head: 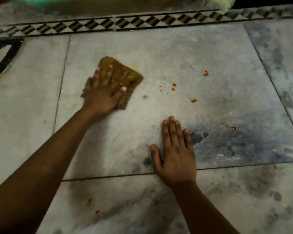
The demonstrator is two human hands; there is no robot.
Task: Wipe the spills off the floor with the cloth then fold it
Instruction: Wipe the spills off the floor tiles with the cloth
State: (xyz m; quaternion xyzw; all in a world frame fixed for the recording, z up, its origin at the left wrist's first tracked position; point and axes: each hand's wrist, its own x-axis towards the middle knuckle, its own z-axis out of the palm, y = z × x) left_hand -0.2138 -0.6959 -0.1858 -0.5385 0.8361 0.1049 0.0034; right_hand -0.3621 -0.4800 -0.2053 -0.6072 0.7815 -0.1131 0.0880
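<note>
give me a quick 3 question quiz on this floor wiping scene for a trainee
1. True or false: the right hand presses the brown cloth.
2. Which side of the cloth do most of the red spill drops lie on: A) the camera's left, B) the camera's right, C) under the cloth?
3. Fill in: the hand not on the cloth rests flat on the marble ____.

Key
1. False: the left hand presses the cloth with its fingers spread.
2. B. A couple more drops lie near the left forearm.
3. floor
</note>
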